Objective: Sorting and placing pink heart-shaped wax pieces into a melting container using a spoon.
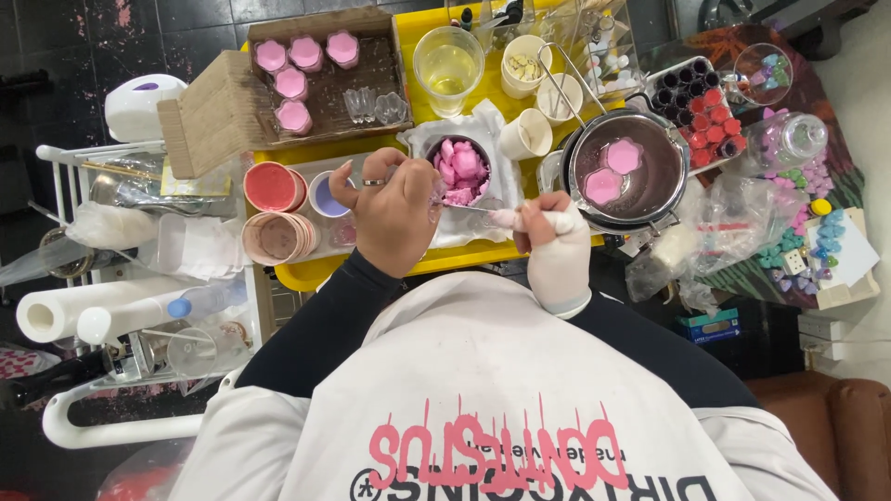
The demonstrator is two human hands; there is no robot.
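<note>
Seen from above, a bare left hand (pixel 394 218) curls around something hidden beside a small bowl (pixel 461 172) heaped with pink wax chunks, a gloved right hand (pixel 555 246) clamps a pale tool, while two pink flower shapes sit in a pot (pixel 622 167)

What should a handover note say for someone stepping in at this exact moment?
Left hand: bare, curled beside the bowl; what it grips is unclear.
Right hand: gloved, closed on a white-handled tool that points toward the left hand.
Things: the bowl holds pink chunks; the pot holds two pink flowers.
Done: five moulded flowers sit in the box.
Left: the chunks in the bowl and the two flowers in the pot.
</note>
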